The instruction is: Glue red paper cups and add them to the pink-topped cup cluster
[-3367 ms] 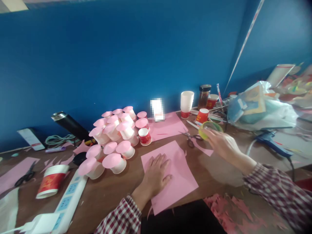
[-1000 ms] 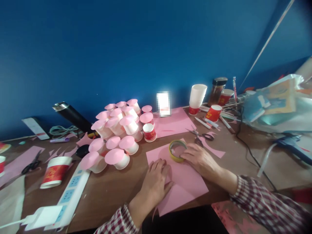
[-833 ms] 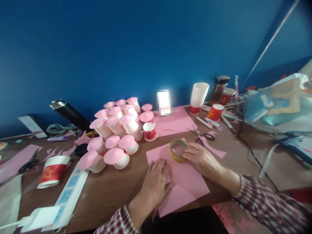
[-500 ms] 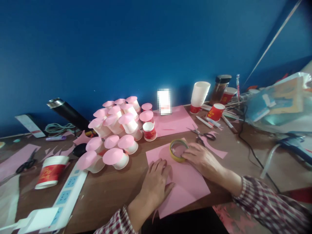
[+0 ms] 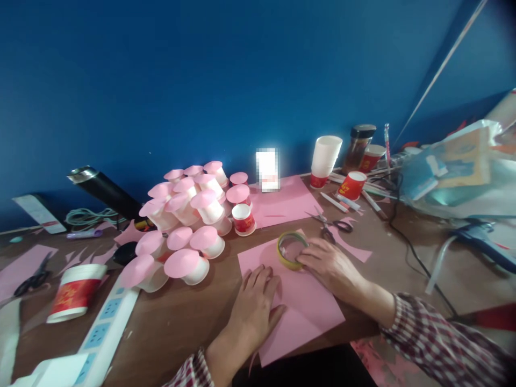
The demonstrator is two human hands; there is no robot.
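Observation:
A sheet of pink paper (image 5: 306, 309) lies at an angle near the table's front edge. On its upper part rests a roll of tape (image 5: 284, 259) with a yellow-green rim, flat side down. My right hand (image 5: 328, 263) grips the right side of the roll, its thumb hidden from view. Palm down on the left part of the sheet, my left hand (image 5: 253, 309) lies flat with fingers stretched out. Just beyond my right hand are open scissors (image 5: 331, 223), beside a curved pink paper scrap (image 5: 355, 246).
Paper cups with pink cone tops (image 5: 193, 263) crowd the left middle. A power strip (image 5: 107, 322) and a red-and-white cup (image 5: 77, 293) stand nearer on the left. Stacked white cups (image 5: 327, 158), markers (image 5: 334, 202), a black cable (image 5: 411, 247) and a plastic bag (image 5: 455, 199) occupy the right.
The view has shifted slightly, so most things appear a little farther left. Both hands and the tape roll keep nearly the same places on the pink sheet.

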